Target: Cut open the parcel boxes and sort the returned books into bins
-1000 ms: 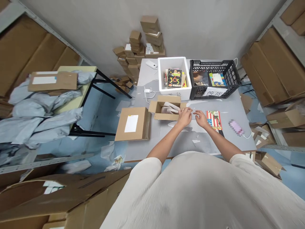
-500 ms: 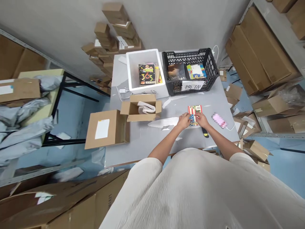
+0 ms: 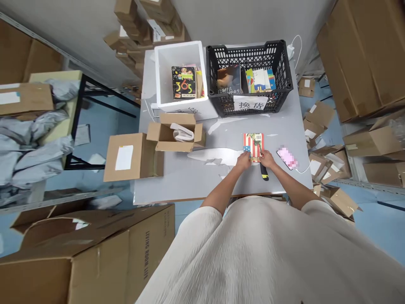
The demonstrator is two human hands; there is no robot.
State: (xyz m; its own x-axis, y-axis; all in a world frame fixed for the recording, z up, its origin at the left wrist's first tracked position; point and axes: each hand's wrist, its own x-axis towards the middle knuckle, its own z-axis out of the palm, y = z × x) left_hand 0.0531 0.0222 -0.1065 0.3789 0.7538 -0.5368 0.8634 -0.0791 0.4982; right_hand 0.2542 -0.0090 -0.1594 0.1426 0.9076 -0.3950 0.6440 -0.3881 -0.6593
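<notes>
A small book [image 3: 254, 143] with red and white stripes and a blue starred patch is in front of me, just over the tabletop or on it; I cannot tell which. My left hand [image 3: 243, 160] grips its lower left edge. On the lower right edge, my right hand [image 3: 267, 158] has its fingers closed. A black and yellow box cutter [image 3: 264, 172] lies partly under the book's near edge. To the right of my right hand is a phone [image 3: 286, 158], blurred pink, with a white cable. White paper scraps [image 3: 221, 156] lie left of the book.
A white foam box [image 3: 160, 76] and a black crate [image 3: 218, 103], both with books inside, stand at the back of the grey table [image 3: 180, 181]. An open carton [image 3: 174, 146] and another carton [image 3: 122, 171] sit at left. Parcels [image 3: 60, 118] fill a side table.
My hands have moved apart to the book's two lower edges, uncovering more of its cover. The whole view has shifted slightly, and more of the box cutter shows.
</notes>
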